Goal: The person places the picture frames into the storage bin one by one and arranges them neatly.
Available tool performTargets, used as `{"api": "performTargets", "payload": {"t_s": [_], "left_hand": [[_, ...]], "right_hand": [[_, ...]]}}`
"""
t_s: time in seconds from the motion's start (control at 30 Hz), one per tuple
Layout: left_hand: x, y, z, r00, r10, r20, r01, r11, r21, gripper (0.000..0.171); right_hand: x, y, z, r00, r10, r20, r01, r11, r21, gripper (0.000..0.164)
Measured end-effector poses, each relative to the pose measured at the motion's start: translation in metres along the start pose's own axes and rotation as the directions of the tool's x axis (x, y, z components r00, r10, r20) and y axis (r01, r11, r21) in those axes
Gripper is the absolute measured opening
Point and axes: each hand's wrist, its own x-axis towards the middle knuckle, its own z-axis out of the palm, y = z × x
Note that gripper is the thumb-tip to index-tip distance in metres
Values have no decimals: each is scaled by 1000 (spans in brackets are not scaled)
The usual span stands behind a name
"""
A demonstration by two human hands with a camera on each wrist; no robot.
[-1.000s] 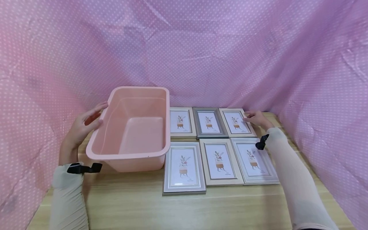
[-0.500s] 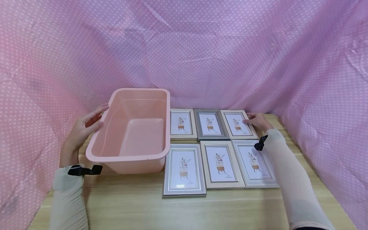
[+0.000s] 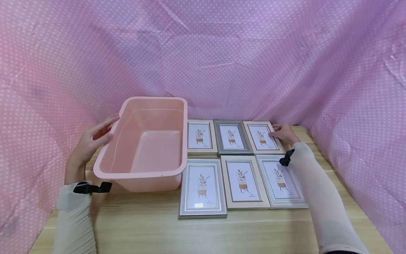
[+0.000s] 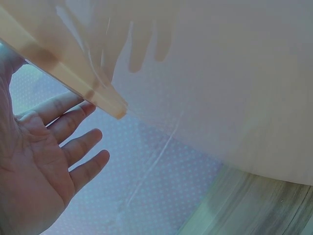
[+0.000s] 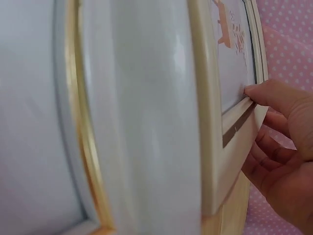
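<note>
At the back right of the table, my right hand (image 3: 285,134) pinches the outer edge of a cream picture frame (image 3: 260,137). In the right wrist view its thumb (image 5: 274,95) presses on the face near the inner border, and the other fingers curl by the outer side. My left hand (image 3: 87,143) rests against the left rim of a pink plastic basin (image 3: 136,175). Seen from the left wrist, its fingers (image 4: 80,147) are spread and nearly straight, some touching the rim from outside. The basin's inside holds nothing that I can see.
More picture frames lie face up in two rows: a grey one (image 3: 233,137), a cream one (image 3: 200,135), a silvery one (image 3: 203,188), another cream one (image 3: 244,181) and a white one (image 3: 280,181). A pink dotted cloth (image 3: 206,60) surrounds the wooden table (image 3: 152,225).
</note>
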Motion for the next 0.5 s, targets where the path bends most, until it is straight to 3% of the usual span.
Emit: {"api": "performTargets", "payload": {"t_s": [0.2, 0.5], "left_hand": [[1, -1, 0, 1000, -24, 2, 24, 1000, 5, 50], [1, -2, -2, 1000, 2, 3, -2, 1000, -12, 49]], "right_hand": [[1, 3, 4, 998, 2, -65, 0, 999, 44, 54], [5, 3, 7, 979, -2, -203, 15, 998, 59, 52]]}}
